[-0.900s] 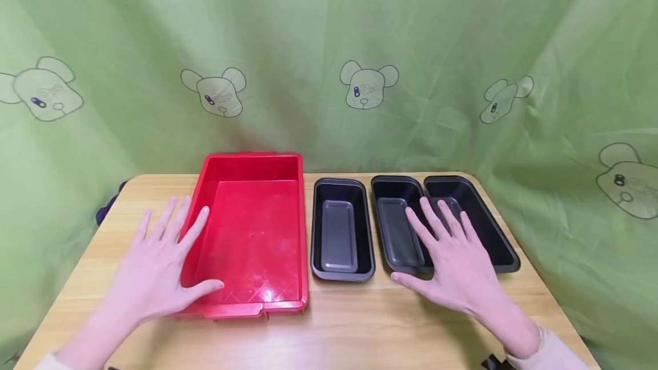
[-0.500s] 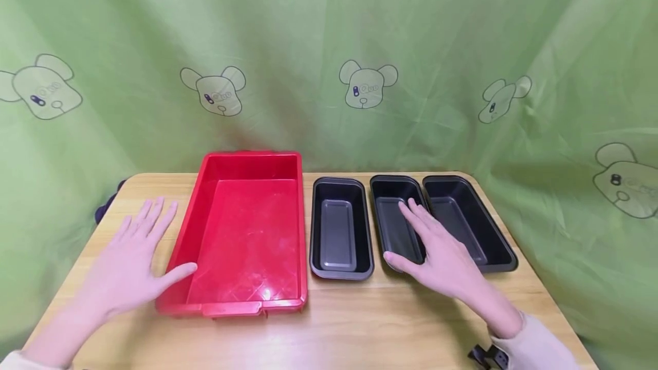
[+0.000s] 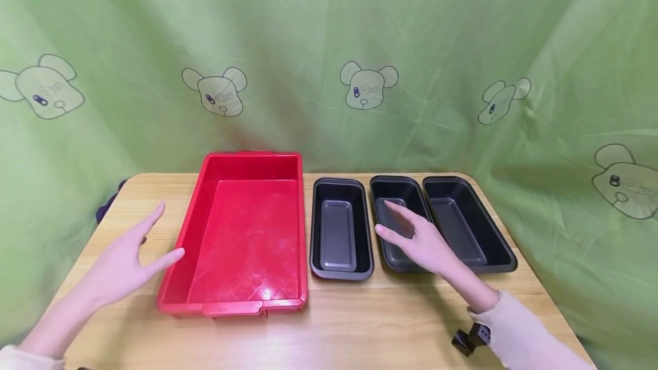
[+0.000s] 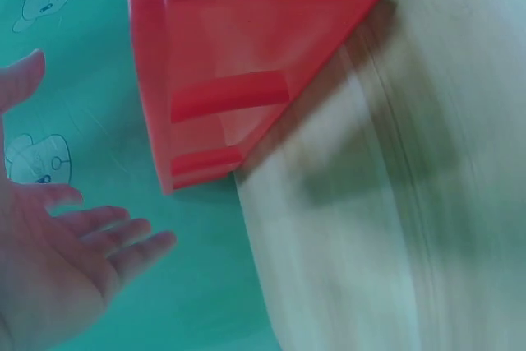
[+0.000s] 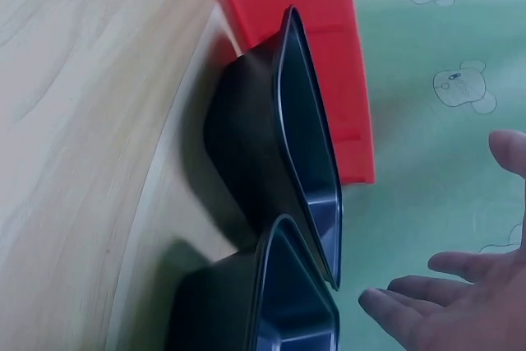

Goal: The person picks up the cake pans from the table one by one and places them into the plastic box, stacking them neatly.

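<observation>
My left hand point(image 3: 119, 267) hovers by the left side of a red plastic tray point(image 3: 304, 233), thumb spread from the fingers and nothing held. In the left wrist view that palm point(image 4: 49, 273) faces the tray's outer wall point(image 4: 238, 43), apart from it. Over the middle black loaf pan point(image 3: 393, 256) my right hand point(image 3: 424, 244) hangs in the air, thumb and fingers apart, holding nothing. Another black loaf pan point(image 3: 339, 236) stands beside the tray, and a third loaf pan point(image 3: 457, 227) is at the far right. All these containers look bare inside.
The containers stand on a light wooden table point(image 3: 349, 324). A green curtain point(image 3: 308, 27) printed with bear heads closes off the back and sides. Something dark point(image 3: 108, 204) pokes out past the table's left edge. A small black device point(image 3: 470, 338) sits at my right wrist.
Both hands have turned from palm-down with spread fingers to more sideways. The left hand has moved left, off the tray; the right hand has shifted left. The tray and pans stay put.
</observation>
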{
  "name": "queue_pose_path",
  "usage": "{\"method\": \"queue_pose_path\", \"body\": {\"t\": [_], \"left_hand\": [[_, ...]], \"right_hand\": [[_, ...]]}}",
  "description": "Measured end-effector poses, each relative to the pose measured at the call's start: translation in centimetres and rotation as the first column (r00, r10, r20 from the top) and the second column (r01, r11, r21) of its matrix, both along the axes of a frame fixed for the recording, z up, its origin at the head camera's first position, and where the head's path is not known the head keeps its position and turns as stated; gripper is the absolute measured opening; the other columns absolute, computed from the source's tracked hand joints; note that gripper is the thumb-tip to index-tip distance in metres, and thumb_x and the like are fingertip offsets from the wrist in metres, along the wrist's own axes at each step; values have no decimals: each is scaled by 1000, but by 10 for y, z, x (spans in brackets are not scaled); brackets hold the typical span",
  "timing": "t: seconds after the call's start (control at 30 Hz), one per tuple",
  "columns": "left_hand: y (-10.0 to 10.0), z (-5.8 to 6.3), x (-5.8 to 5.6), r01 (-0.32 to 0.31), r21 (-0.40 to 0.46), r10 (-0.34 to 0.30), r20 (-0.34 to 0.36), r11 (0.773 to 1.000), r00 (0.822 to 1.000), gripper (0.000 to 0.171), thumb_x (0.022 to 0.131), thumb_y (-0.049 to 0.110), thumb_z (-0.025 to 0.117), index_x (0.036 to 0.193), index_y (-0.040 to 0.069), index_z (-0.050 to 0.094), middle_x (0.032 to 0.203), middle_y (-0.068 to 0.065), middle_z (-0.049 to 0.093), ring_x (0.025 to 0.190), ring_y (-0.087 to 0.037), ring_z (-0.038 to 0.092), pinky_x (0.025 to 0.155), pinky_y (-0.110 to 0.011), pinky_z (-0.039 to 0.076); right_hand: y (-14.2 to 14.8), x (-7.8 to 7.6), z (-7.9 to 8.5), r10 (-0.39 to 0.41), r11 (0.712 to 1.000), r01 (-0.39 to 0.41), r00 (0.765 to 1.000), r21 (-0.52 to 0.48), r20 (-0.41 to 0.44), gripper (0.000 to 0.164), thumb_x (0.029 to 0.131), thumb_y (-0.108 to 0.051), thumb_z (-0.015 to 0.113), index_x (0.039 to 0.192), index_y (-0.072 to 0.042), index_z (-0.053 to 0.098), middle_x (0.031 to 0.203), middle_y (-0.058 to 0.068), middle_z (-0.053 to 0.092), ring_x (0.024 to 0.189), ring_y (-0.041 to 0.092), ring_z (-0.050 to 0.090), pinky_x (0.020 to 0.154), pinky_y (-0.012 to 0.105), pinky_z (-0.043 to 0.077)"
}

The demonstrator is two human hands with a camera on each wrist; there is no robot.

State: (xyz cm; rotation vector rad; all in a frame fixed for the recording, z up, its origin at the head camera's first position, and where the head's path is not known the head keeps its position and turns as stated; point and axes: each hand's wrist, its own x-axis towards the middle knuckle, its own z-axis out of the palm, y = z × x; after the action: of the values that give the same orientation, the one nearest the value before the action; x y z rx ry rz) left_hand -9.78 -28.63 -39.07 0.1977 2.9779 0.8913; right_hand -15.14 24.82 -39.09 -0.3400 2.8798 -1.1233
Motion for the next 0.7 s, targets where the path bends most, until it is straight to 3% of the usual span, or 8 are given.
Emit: {"method": "queue_pose_path", "body": {"t": [0.1,0.23,0.33,0.5,0.7], "left_hand": [[-2,-4,-2,2,61,-3,16,998,1000,101,97,47,73,171,12,13,167,-30,36,137,-58,52,108,-68,48],[-4,-8,-5,19,152,-25,38,988,999,100,98,41,76,169,6,15,164,-31,41,142,-54,50,104,-32,58],[-4,-12,-6,18,203,-33,72,979,997,98,98,39,75,169,4,16,163,-30,42,142,-52,51,97,-17,59],[-3,-19,-7,15,244,-42,104,970,994,93,99,34,74,166,-2,21,160,-31,46,139,-50,55,90,-17,62],[-1,-26,-8,4,248,-34,118,969,992,87,99,28,75,163,-7,27,150,-33,56,130,-49,63,83,-11,58]], "right_hand": [[-2,-8,1,-7,995,17,995,-101,98,72,103,-44,67,161,-8,43,162,22,49,146,42,53,120,57,47],[-5,-17,2,5,960,67,967,-272,256,72,105,-40,64,162,-3,39,162,26,47,147,42,52,118,50,50],[-7,-23,2,16,920,127,933,-370,361,72,106,-39,63,162,-2,37,162,28,46,148,44,50,116,44,52],[-12,-32,1,13,880,205,891,-429,453,72,106,-35,62,162,1,35,161,29,46,146,44,51,114,42,55],[-18,-40,-5,-5,872,246,869,-424,495,69,105,-26,63,161,3,34,158,30,49,138,37,61,111,40,58]]}}
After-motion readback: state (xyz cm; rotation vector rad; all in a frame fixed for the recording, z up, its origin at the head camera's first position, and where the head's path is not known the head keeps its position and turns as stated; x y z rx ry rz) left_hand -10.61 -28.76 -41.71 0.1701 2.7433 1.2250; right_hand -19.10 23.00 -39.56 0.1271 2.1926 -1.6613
